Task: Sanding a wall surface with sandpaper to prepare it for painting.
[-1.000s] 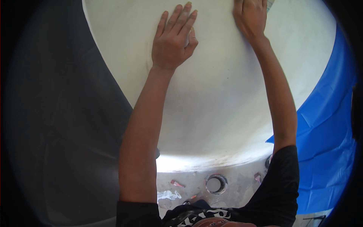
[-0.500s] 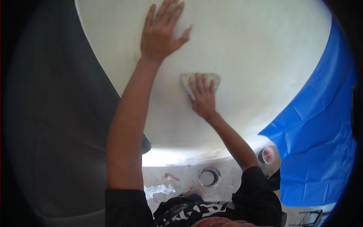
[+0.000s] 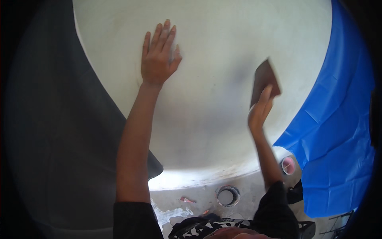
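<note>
A large, curved, off-white panel (image 3: 199,119) fills the middle of the view. Flat on its left part rests my left hand (image 3: 156,59), palm down with the fingers stretched out. Farther right, my right hand (image 3: 262,106) is raised off the surface and grips a sheet of sandpaper (image 3: 264,77). The sheet is tilted so that its reddish-brown side shows. Fingers lie along one face of the sheet; the rest of the grip is hidden. A soft shadow falls on the panel left of the sheet.
A dark grey cover (image 3: 59,131) borders the panel on the left, a creased blue tarp (image 3: 334,151) on the right. Below, on the grey floor, are a round can (image 3: 228,196), a red-handled brush (image 3: 188,200), crumpled clear plastic (image 3: 171,214) and a container with pink contents (image 3: 288,165).
My right hand has lifted the sandpaper off the panel, moved it right and turned it on edge. The left hand appears lower in view, still flat; the whole view has shifted a little.
</note>
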`<state>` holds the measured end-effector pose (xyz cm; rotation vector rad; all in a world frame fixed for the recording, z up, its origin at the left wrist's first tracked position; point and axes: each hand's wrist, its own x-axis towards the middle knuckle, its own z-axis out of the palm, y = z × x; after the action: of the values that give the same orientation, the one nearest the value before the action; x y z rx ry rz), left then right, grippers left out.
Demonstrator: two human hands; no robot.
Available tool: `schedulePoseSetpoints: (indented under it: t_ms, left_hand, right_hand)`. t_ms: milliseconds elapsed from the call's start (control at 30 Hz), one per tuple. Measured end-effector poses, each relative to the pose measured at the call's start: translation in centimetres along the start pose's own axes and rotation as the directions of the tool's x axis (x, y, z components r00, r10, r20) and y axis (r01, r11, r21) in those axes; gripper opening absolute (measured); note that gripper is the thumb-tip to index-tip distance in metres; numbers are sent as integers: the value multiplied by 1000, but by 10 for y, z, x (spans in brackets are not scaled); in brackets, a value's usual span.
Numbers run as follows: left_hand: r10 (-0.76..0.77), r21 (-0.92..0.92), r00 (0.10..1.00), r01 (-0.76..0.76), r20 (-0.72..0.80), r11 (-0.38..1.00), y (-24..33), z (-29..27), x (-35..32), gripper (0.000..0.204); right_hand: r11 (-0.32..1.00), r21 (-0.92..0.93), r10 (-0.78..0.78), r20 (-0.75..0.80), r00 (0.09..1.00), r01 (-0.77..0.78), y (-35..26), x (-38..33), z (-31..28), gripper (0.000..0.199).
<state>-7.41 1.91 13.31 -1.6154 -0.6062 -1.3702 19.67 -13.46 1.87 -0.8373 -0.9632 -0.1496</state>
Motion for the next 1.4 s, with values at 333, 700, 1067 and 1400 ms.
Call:
schedulePoseSetpoints:
  t_ms: [333, 700, 1067, 1400]
  left_hand:
    - [-72, -27, 997, 73, 33, 997, 9, 3, -2, 60]
    - [-83, -77, 995, 87, 52, 993, 14, 3, -1, 62]
    - [-48, -60, 996, 52, 72, 997, 12, 16, -9, 60]
    - [-24, -49, 984, 33, 174, 998, 34, 6, -38, 61]
  right_hand:
    - [803, -228, -526, 162, 835, 551, -89, 226, 130, 52]
    - [451, -428, -686, 395, 611, 783, -9, 120, 130, 52]
    - [572, -418, -306, 689, 657, 705, 81, -41, 80, 83]
    - [888, -56, -212, 831, 514, 457, 103, -182, -11, 69]
